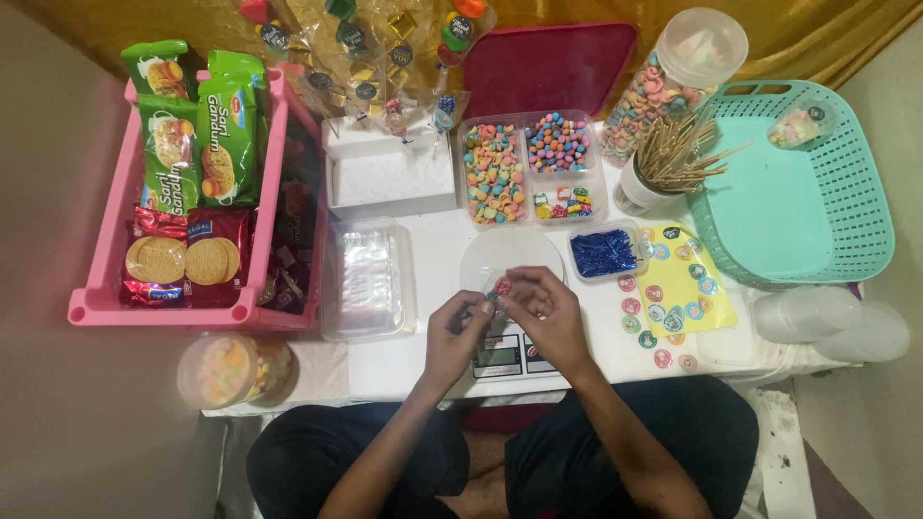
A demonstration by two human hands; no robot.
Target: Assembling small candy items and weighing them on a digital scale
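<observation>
My left hand (pixel 458 332) and my right hand (pixel 546 312) meet above a small digital scale (pixel 507 356) at the front of the white table (pixel 423 288). Together their fingertips pinch a small red and blue candy piece (pixel 502 286). A round clear lid or dish (pixel 510 255) lies just beyond the hands. Further back stands a clear divided tray (pixel 535 165) filled with several colourful candies.
A pink crate (pixel 106 288) with biscuit packs sits left. A clear plastic box (pixel 365 281), a tub of blue pieces (pixel 603 252), a yellow sticker sheet (pixel 678 288), a cup of wooden skewers (pixel 663 163), a candy jar (pixel 673 77) and a teal basket (pixel 798 183) surround the hands.
</observation>
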